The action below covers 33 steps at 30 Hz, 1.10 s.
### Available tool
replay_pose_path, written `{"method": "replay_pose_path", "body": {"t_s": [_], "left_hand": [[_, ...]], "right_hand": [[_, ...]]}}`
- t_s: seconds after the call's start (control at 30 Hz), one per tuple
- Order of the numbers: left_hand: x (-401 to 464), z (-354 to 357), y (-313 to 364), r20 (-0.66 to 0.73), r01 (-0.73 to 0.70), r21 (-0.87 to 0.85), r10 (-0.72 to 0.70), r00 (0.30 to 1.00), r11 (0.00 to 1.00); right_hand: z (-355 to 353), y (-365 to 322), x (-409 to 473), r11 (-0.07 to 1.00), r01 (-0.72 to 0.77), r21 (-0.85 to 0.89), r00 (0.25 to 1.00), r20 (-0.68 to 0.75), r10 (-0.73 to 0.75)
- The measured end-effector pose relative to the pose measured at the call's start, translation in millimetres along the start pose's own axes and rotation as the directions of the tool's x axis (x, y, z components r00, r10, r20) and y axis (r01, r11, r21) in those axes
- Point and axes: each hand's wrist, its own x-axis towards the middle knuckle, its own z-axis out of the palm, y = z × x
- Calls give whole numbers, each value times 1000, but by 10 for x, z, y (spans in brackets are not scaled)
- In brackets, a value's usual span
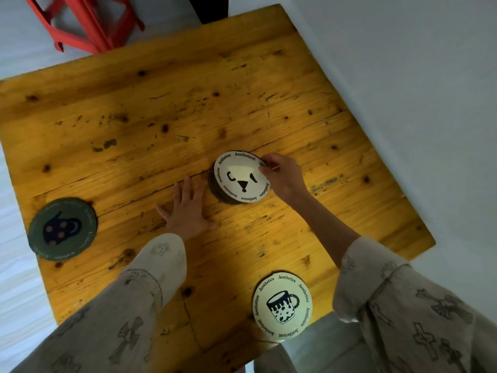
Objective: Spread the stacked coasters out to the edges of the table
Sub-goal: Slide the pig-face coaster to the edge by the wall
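A worn yellow wooden table (188,103) is seen from above, a red stool frame (88,22) beyond it. At the left edge lies a dark green round coaster (63,229). The left hand (185,211) rests open and flat on the wood. Just beside it, a cream round coaster (242,176) is pinched at its rim by the right hand (282,179), tilted above a darker stack (215,188). A cream mug-printed coaster (282,306) overhangs the near edge and could be knocked off by a sleeve. No containers are visible.
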Motion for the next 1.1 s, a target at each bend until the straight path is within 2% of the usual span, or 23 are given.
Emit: {"method": "replay_pose_path", "body": {"t_s": [0.07, 0.13, 0.23, 0.3, 0.37, 0.5, 0.63, 0.73, 0.9, 1.1], "left_hand": [[12, -107, 98, -39, 8, -123, -12, 999, 992], [4, -212, 301, -102, -78, -320, 47, 994, 944], [-53, -343, 810, -175, -258, -582, 191, 966, 771], [-58, -387, 1166, -195, -269, -720, 186, 963, 639], [-8, -374, 1455, -206, -260, -768, 160, 966, 585], [152, -256, 1871, -215, -269, -759, 163, 963, 592], [413, -172, 2211, -211, -265, -657, 165, 963, 706], [627, -126, 2442, -181, -247, -626, 170, 969, 739], [1007, -55, 2752, -285, -316, -513, 189, 940, 798], [1290, 18, 2916, -244, -280, -421, 190, 951, 863]], "right_hand": [[-168, -4, -77, 999, 16, 47, 1000, -5, -16], [-354, 1, -136, 994, 26, 110, 999, -30, -23], [-638, 40, -202, 979, 41, 199, 997, -73, -27], [-828, 108, -220, 966, 48, 253, 995, -98, -23], [-1017, 216, -203, 955, 29, 296, 991, -132, 11], [-1338, 512, -75, 935, -46, 352, 981, -159, 108], [-1534, 811, 142, 897, -111, 428, 974, -133, 184], [-1630, 1007, 350, 875, -160, 457, 958, -142, 249], [-1692, 1238, 660, 788, -269, 554, 915, -108, 389], [-1689, 1347, 815, 769, -292, 568, 907, -90, 411]]}}
